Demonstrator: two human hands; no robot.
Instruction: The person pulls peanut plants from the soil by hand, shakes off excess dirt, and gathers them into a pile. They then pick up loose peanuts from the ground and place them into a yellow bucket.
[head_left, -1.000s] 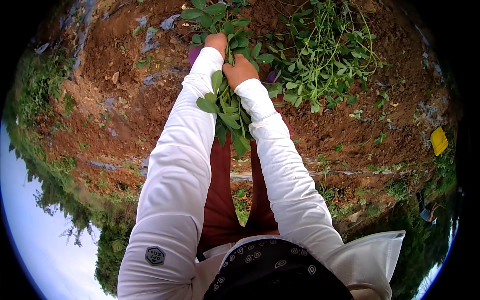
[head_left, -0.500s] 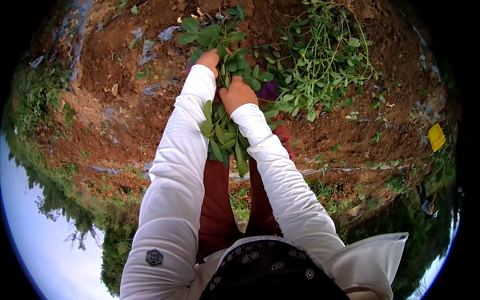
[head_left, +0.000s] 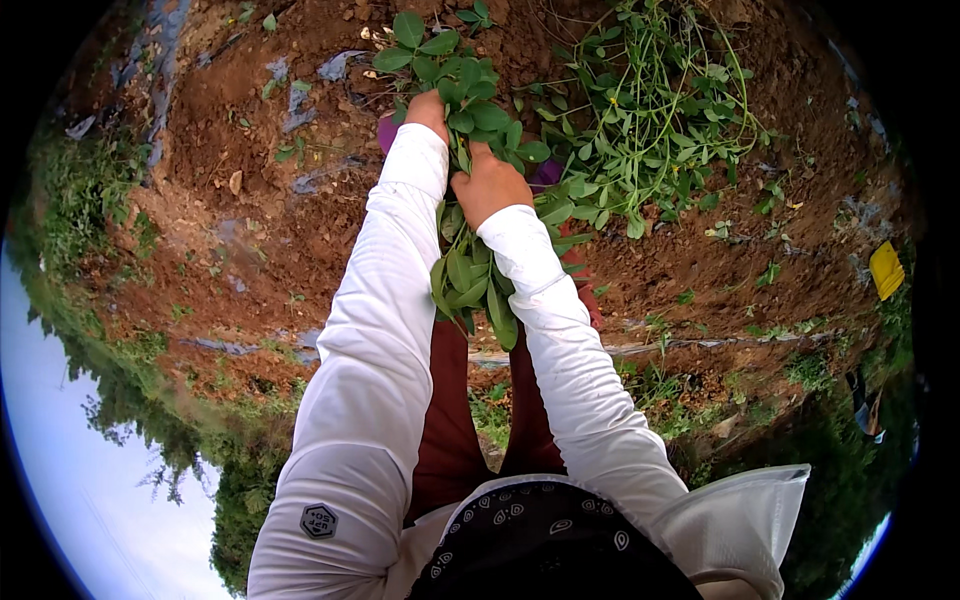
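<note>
A bunch of leafy green peanut plants (head_left: 484, 112) is gripped in both hands in front of my legs. My left hand (head_left: 428, 112) is closed at the bunch's left side, with its fingers partly hidden by leaves. Nearer to me and a little to the right, my right hand (head_left: 492, 188) wraps round the stems, its fingertips out of sight. Leaves stick out beyond the hands, and more hang down between my forearms. The roots cannot be made out.
A loose heap of pulled green plants (head_left: 660, 120) lies on the reddish soil (head_left: 270, 215) to the right. Scraps of grey plastic film (head_left: 340, 66) are scattered at the left. A yellow object (head_left: 886, 270) lies far right. My dark red trouser legs (head_left: 445, 410) are below the bunch.
Both hands have shifted slightly to the right in the picture with the bunch still in their grip. The left hand is a little farther from me. The heap looks unchanged.
</note>
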